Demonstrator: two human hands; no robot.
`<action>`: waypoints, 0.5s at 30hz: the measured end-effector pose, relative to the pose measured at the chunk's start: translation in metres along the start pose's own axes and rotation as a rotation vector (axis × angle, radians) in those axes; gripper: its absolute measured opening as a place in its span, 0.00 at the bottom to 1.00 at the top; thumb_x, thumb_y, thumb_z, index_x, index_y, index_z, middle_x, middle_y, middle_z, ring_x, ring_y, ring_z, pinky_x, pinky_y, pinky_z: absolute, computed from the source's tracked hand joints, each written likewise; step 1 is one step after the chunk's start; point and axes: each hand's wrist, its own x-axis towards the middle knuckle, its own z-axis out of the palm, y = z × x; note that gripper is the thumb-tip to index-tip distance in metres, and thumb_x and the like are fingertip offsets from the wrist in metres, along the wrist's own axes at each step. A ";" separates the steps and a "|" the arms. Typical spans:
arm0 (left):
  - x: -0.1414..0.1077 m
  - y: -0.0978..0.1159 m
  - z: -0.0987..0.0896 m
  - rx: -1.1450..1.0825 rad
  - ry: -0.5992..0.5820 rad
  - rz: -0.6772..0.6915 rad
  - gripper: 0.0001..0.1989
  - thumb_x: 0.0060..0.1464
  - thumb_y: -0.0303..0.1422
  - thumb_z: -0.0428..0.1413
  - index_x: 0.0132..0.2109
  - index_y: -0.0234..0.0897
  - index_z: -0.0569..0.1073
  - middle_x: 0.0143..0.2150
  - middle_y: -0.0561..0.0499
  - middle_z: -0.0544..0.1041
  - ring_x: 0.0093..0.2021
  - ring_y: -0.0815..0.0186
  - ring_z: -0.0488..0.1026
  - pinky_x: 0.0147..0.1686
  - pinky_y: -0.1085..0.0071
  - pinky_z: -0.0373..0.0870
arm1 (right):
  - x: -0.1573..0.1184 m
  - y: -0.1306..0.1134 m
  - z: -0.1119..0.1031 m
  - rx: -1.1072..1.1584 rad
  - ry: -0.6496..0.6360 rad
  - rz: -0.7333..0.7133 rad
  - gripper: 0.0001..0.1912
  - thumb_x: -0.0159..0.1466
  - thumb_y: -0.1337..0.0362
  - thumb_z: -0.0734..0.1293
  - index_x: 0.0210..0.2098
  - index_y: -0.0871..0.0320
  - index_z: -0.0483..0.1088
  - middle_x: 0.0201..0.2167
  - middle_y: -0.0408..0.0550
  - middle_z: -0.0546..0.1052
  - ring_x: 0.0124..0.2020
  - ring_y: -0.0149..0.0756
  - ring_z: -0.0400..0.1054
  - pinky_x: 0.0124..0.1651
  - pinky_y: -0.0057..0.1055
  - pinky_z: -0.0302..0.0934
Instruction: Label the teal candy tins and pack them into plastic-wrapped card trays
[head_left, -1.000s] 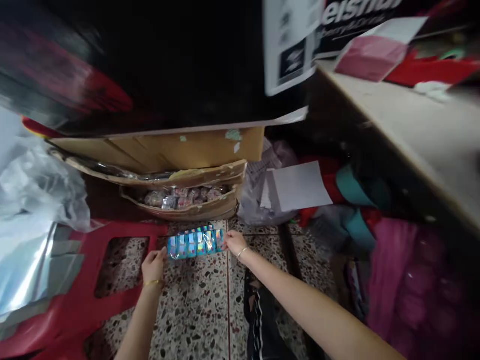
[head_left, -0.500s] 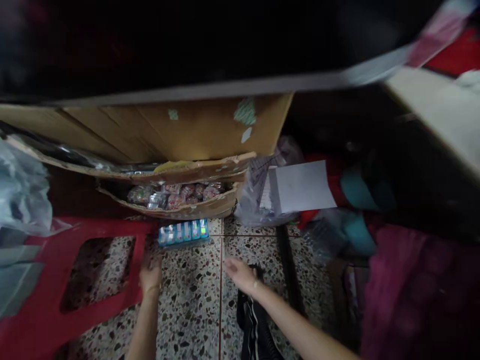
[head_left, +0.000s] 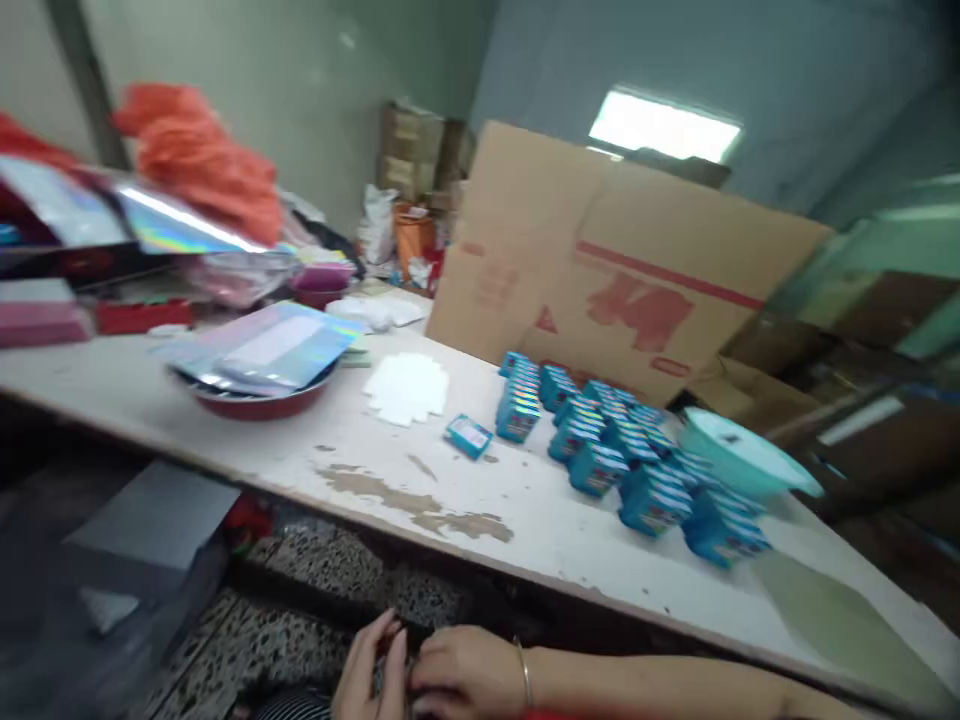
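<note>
Low in the view, below the front edge of the white table point(head_left: 540, 510), my left hand point(head_left: 371, 672) and my right hand point(head_left: 469, 668) are close together. My left hand's fingers are bent and slightly apart, and what lies between them is hidden. The fingers of my right hand curl in beside it; whether they hold anything cannot be made out. On the table, one small blue box point(head_left: 469, 436) lies alone, left of several rows of blue boxes point(head_left: 517, 405). A stack of white pieces point(head_left: 407, 388) lies to its left.
A red bowl point(head_left: 259, 403) with shiny sheets on it stands on the left part of the table. A large cardboard sheet point(head_left: 600, 250) rises behind the blue boxes. At the right is a turquoise basin point(head_left: 750, 455). The table's front edge runs above my hands.
The view has swung up from the floor beneath the table to the tabletop. My hands, apart over the floor before, are now close together below the table edge.
</note>
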 end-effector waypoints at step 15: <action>0.338 0.105 0.121 0.672 -0.114 -0.023 0.19 0.49 0.38 0.53 0.45 0.29 0.72 0.49 0.33 0.73 0.54 0.48 0.68 0.54 0.57 0.63 | -0.223 0.113 -0.018 -0.312 0.890 0.655 0.22 0.66 0.58 0.58 0.59 0.55 0.62 0.57 0.53 0.69 0.59 0.44 0.62 0.54 0.38 0.62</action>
